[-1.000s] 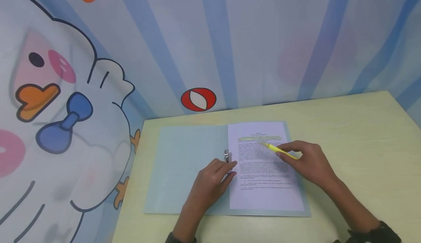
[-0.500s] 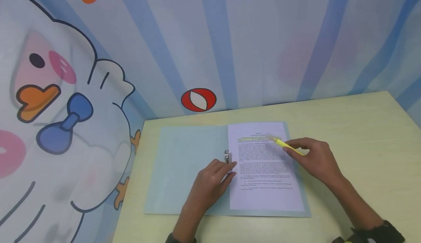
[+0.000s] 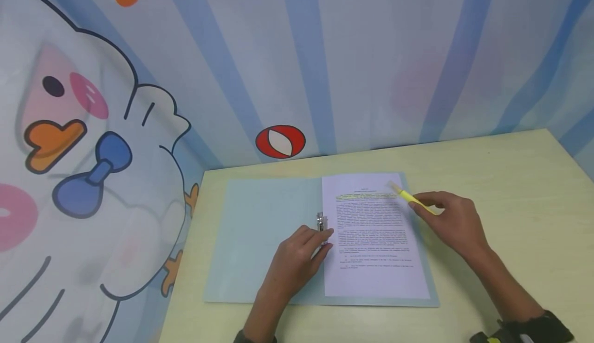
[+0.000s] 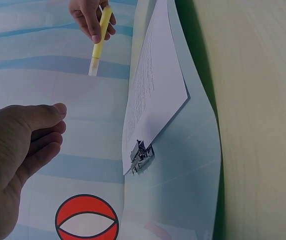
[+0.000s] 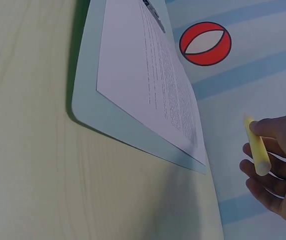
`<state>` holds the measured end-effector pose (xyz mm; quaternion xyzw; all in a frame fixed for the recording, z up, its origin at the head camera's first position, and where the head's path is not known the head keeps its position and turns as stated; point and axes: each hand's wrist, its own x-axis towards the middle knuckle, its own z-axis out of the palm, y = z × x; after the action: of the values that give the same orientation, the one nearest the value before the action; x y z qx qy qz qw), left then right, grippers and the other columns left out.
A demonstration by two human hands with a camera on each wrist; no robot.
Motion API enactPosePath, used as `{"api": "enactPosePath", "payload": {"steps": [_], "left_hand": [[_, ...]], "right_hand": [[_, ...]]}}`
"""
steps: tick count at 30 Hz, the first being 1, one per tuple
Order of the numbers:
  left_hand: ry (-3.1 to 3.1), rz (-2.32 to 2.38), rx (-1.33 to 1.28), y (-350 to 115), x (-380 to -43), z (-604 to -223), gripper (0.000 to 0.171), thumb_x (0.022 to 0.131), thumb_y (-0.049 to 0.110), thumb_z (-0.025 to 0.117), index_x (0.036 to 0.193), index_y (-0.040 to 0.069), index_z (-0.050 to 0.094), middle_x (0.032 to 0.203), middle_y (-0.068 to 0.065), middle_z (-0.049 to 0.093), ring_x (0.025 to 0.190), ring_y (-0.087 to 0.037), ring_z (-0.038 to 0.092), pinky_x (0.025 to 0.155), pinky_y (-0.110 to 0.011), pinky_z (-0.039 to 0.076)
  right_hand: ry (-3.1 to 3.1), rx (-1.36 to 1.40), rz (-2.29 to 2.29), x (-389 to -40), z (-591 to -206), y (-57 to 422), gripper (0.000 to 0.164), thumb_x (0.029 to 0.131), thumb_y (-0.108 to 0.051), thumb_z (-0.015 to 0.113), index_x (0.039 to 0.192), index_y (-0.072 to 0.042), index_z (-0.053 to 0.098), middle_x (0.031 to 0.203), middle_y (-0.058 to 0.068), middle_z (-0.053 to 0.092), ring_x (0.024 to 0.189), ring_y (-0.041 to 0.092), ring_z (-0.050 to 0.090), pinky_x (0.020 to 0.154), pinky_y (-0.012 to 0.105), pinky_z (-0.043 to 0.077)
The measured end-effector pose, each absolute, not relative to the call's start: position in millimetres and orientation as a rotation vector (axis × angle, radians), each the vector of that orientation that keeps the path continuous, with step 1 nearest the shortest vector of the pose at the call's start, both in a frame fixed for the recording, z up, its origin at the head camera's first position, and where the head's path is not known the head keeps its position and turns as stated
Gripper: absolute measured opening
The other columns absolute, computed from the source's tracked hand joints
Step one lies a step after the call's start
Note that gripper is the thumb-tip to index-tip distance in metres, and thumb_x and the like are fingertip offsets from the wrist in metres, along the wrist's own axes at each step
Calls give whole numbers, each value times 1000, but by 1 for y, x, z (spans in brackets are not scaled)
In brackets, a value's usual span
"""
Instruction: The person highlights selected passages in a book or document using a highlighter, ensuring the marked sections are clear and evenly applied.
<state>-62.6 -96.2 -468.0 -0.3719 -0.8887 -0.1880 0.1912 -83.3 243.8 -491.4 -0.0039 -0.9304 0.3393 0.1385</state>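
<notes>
My right hand (image 3: 457,223) pinches a yellow highlighter (image 3: 410,198) between thumb and fingers, over the upper right of a printed sheet (image 3: 371,281). A pale, translucent end of the highlighter (image 4: 97,50) points down to the left. Yellow marking covers the first lines of text on the sheet. My left hand (image 3: 297,260) is over the sheet's left edge, beside a metal clip (image 3: 320,220). Its fingers are loosely bent with nothing between them in the left wrist view. Under the sheet lies an open light-blue folder (image 3: 264,229).
The folder lies on a pale wooden table (image 3: 520,193). Behind the table rises a blue-striped wall (image 3: 371,75) with a cartoon duck (image 3: 93,167) on the left and a red-and-white ball picture (image 3: 280,142).
My right hand has moved right and slightly up with the highlighter, past the end of the marked lines. My left hand has stayed in place.
</notes>
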Motion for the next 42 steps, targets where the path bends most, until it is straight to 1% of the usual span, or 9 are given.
{"api": "enactPosePath", "payload": {"steps": [15, 20, 27, 35, 42], "left_hand": [[-2488, -525, -1041, -97, -63, -469, 31, 85, 19, 69, 116, 13, 67, 94, 5, 67, 78, -3, 48, 63, -12, 41], [-2485, -538, -1042, -97, -63, -469, 31, 85, 18, 69, 115, 13, 67, 95, 5, 68, 78, -3, 49, 63, -12, 42], [-2482, -534, -1042, -98, -63, -469, 30, 85, 18, 69, 115, 13, 67, 94, 5, 68, 78, -3, 49, 62, -13, 42], [-2480, -517, -1044, -98, -63, -470, 31, 85, 18, 69, 115, 13, 67, 92, 6, 67, 77, -3, 48, 61, -13, 41], [-2482, -511, -1046, -98, -63, -469, 31, 85, 18, 69, 115, 13, 67, 92, 5, 67, 76, -3, 48, 61, -12, 41]], "right_hand": [[-2668, -40, 967, -84, -493, 251, 40, 83, -48, 66, 107, -16, 72, 103, 6, 69, 91, 28, 62, 63, 39, 45], [-2673, -81, 943, -86, -496, 255, 43, 84, -50, 64, 109, -16, 71, 103, 7, 69, 91, 29, 62, 64, 41, 46], [-2684, -126, 910, -86, -498, 257, 42, 85, -46, 65, 110, -12, 70, 101, 10, 69, 92, 32, 60, 67, 46, 46], [-2673, -162, 888, -87, -502, 261, 37, 83, -40, 69, 107, -12, 72, 96, 9, 70, 87, 30, 61, 60, 39, 44], [-2656, -187, 896, -88, -506, 265, 38, 84, -42, 68, 106, -11, 72, 94, 10, 70, 85, 29, 61, 59, 38, 43]]}}
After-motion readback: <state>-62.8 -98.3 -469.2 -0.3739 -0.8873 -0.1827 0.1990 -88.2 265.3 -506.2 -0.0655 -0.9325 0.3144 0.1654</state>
